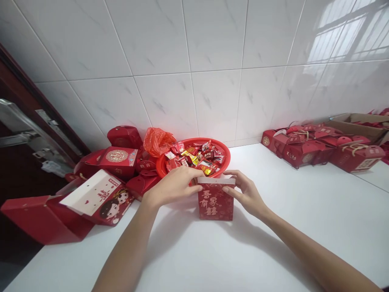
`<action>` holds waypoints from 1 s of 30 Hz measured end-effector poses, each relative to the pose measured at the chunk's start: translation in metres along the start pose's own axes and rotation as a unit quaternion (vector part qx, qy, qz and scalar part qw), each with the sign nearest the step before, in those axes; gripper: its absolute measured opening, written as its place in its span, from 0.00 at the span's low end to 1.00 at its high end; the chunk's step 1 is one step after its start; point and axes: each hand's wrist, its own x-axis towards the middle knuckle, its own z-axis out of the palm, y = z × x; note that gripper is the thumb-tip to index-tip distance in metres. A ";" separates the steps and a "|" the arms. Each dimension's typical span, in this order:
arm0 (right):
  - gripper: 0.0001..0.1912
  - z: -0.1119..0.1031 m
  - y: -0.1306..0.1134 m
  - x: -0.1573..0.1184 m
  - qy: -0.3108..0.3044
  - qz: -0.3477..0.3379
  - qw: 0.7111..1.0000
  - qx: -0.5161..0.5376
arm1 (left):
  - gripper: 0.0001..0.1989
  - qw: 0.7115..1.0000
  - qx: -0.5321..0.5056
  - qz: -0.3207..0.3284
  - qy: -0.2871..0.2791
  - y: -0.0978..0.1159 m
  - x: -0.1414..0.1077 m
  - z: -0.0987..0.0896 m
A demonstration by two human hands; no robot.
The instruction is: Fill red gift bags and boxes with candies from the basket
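A small red box [216, 205] with pale Chinese characters stands upright on the white table, a white strip along its top edge. My left hand [174, 184] grips its upper left corner between thumb and fingers. At the upper right corner, my right hand [246, 192] holds the box, thumb on the front and fingers behind. Directly behind the box is a red plastic basket [226, 156] of wrapped candies [194, 156]. The back of the box is hidden.
Red gift boxes [114, 162] and a red plastic bag [158, 142] crowd the left side. More red boxes [306, 152] line the wall at right, beside a cardboard carton [346, 125]. A door handle [18, 140] is at far left.
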 end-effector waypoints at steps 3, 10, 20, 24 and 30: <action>0.15 0.000 -0.001 -0.003 0.031 -0.016 0.999 -0.032 | 0.06 1.000 -0.019 0.006 0.001 -0.004 0.007 0.003; 0.12 -0.004 -0.001 -0.003 0.095 -0.025 0.993 -0.072 | 0.10 0.993 -0.093 0.052 0.059 -0.011 0.021 0.027; 0.19 -0.008 0.009 -0.005 0.097 -0.061 0.990 -0.077 | 0.20 0.953 -0.031 0.016 0.302 -0.012 0.012 0.095; 0.17 -0.005 0.007 -0.004 0.103 -0.059 0.991 -0.062 | 0.20 0.940 -0.046 0.004 0.337 -0.005 0.008 0.102; 0.15 -0.003 0.009 -0.005 0.089 -0.065 0.992 -0.060 | 0.16 0.928 -0.191 -0.040 0.318 0.005 0.001 0.098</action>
